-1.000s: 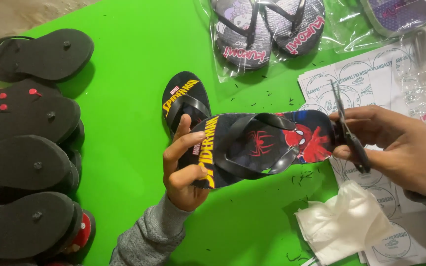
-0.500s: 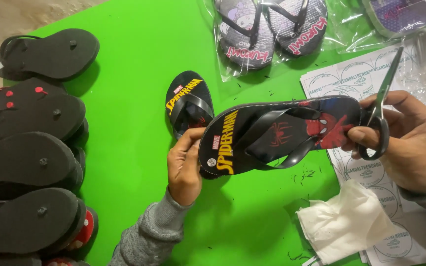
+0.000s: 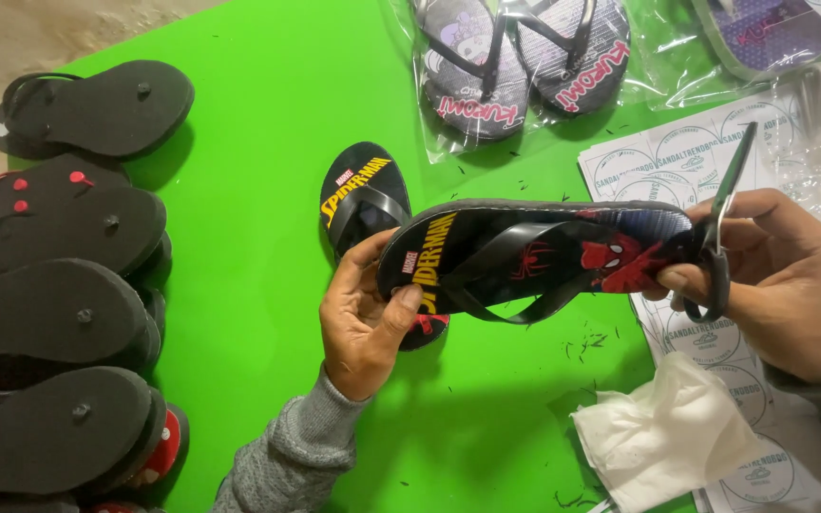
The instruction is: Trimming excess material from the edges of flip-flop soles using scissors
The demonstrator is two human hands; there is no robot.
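Note:
A black flip-flop (image 3: 534,255) with yellow lettering and a red masked-hero print is held level above the green table (image 3: 258,142). My left hand (image 3: 363,318) grips its heel end, thumb on the sole's top. My right hand (image 3: 781,280) pinches the toe end and also holds black-handled scissors (image 3: 722,228), blades pointing up and away. The matching flip-flop (image 3: 363,204) lies on the table just behind and below, partly hidden by my left hand.
Stacks of black flip-flops (image 3: 49,313) lie sole-up along the left edge. Bagged pairs (image 3: 525,66) lie at the top. Sheets of round stickers (image 3: 677,152) and a crumpled white cloth (image 3: 667,437) lie at right. Small black trimmings dot the table.
The flip-flop has been lifted and turned more level. The scissors have swung from across the toe end to pointing up and away.

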